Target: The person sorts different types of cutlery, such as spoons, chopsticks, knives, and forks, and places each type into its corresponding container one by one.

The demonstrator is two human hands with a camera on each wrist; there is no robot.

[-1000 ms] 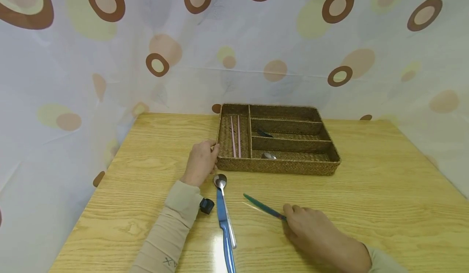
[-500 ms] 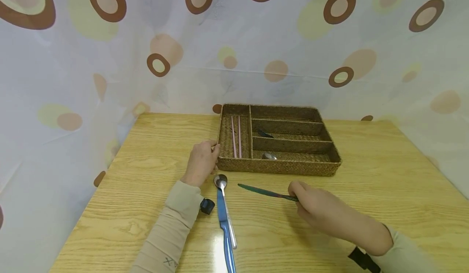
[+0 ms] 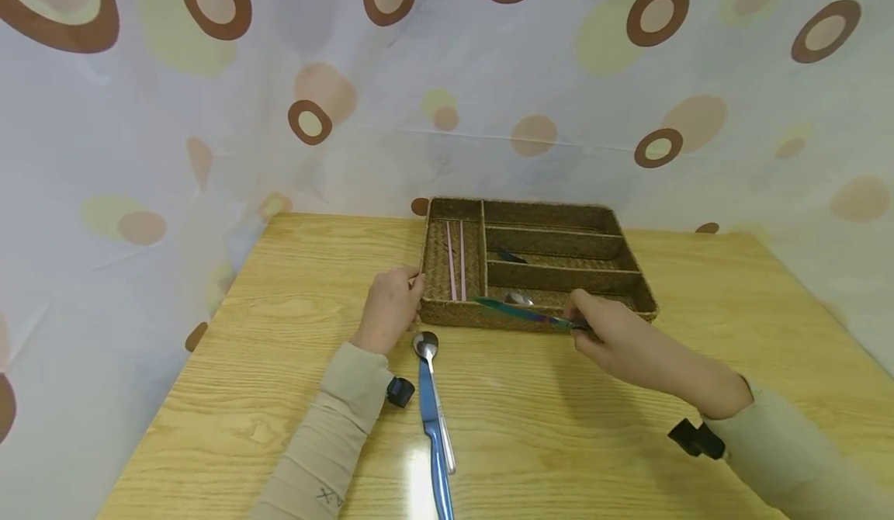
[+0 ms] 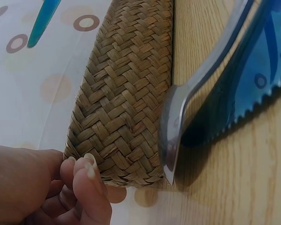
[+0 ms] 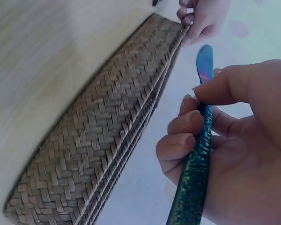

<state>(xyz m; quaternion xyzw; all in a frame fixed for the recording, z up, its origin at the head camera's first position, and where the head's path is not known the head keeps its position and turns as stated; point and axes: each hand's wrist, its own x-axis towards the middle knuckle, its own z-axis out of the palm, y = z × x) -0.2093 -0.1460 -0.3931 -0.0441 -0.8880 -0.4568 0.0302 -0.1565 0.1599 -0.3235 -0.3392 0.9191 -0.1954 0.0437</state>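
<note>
Grasped by the handle between thumb and curled fingers of the right hand (image 3: pixel 618 338), a green-blue knife (image 3: pixel 520 313) has moved from above the bare table (image 3: pixel 531 442) to the front edge of the woven tray (image 3: pixel 461 315). Its blade, roughly parallel to that edge, points toward the tray's front left corner. Transfer to the tray thus appears well advanced, though the knife lies in no compartment yet. Left hand (image 3: pixel 389 309): unmoved, pinching the tray near the same corner. Spoon (image 3: pixel 425 344) and blue serrated knife (image 3: pixel 438 458) remain on the table before it.
</note>
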